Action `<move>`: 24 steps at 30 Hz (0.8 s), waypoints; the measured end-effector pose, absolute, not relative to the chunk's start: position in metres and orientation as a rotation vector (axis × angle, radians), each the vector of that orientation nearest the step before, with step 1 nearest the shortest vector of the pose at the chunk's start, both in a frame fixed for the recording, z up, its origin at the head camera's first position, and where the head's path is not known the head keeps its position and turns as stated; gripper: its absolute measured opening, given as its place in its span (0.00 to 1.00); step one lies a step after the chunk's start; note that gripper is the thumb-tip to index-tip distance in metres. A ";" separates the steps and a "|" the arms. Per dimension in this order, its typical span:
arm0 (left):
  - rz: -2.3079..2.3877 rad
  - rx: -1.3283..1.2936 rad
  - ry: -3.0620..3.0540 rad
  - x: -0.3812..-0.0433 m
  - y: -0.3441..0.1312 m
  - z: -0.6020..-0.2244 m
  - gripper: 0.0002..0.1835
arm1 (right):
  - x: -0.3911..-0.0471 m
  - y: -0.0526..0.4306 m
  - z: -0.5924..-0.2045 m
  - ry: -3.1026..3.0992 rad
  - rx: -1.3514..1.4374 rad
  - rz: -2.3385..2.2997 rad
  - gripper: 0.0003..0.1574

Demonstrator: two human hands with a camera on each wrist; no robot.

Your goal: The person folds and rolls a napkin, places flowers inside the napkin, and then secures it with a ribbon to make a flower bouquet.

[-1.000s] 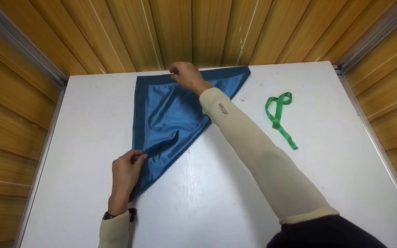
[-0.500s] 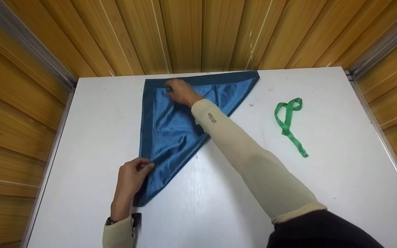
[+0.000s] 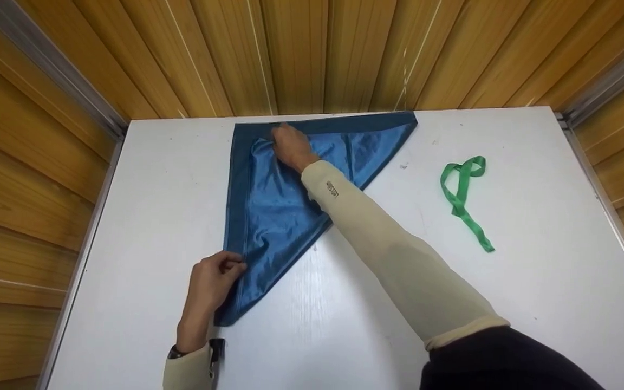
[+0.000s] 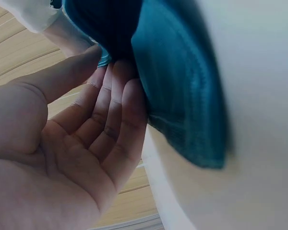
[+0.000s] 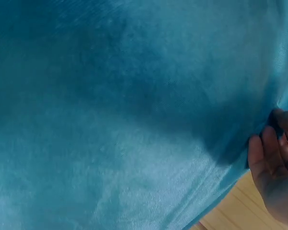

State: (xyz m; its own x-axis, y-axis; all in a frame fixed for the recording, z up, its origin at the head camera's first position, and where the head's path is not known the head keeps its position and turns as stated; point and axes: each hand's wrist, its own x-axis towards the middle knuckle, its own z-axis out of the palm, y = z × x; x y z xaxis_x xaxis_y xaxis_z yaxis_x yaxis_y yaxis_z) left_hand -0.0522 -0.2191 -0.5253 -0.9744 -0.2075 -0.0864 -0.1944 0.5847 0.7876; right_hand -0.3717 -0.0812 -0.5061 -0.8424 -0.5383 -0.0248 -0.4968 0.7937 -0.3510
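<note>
A shiny blue cloth (image 3: 279, 216) with a darker flat border lies as a triangle on the white table (image 3: 355, 303). Thumb and fingertips of my left hand (image 3: 209, 281) pinch its left edge near the lower corner. Close up in the left wrist view, part of the cloth (image 4: 177, 86) rises over the fingers. My right hand (image 3: 293, 146) is at the top of the cloth, beside the inner line of the border. Seen from the right wrist, its thumb and fingers (image 5: 259, 158) grip a small fold; in the head view the fingertips are partly hidden.
A looped green ribbon (image 3: 466, 206) lies on the table right of the cloth. Wood-panelled walls (image 3: 301, 54) enclose the table at the back and both sides. The cloth's top edge runs close along the table's back edge.
My right hand has come from the cloth's top edge down to the inner border line, and the shiny part has shifted and creased there. My left hand keeps its hold. The head view has shifted slightly.
</note>
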 end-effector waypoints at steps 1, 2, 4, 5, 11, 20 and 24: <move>-1.365 0.350 -2.783 -0.052 -0.219 -0.525 0.06 | -0.372 -0.082 -0.504 2.874 -0.809 -0.542 0.15; -1.340 0.343 -2.779 -0.051 -0.219 -0.525 0.06 | -0.373 -0.083 -0.502 2.891 -0.787 -0.589 0.14; -1.301 0.355 -2.770 -0.051 -0.220 -0.524 0.07 | -0.375 -0.085 -0.494 2.900 -0.740 -0.729 0.14; -1.282 0.363 -2.764 -0.051 -0.220 -0.524 0.07 | -0.377 -0.086 -0.491 2.899 -0.717 -0.804 0.13; -1.261 0.479 -2.726 -0.054 -0.222 -0.523 0.15 | -0.381 -0.089 -0.478 2.733 -0.724 -1.151 0.17; -1.241 0.551 -2.766 -0.052 -0.225 -0.523 0.20 | -0.376 -0.079 -0.494 2.509 -0.864 -1.027 0.38; -1.217 0.572 -2.775 -0.045 -0.229 -0.523 0.20 | -0.367 -0.072 -0.502 2.584 -0.972 -0.848 0.31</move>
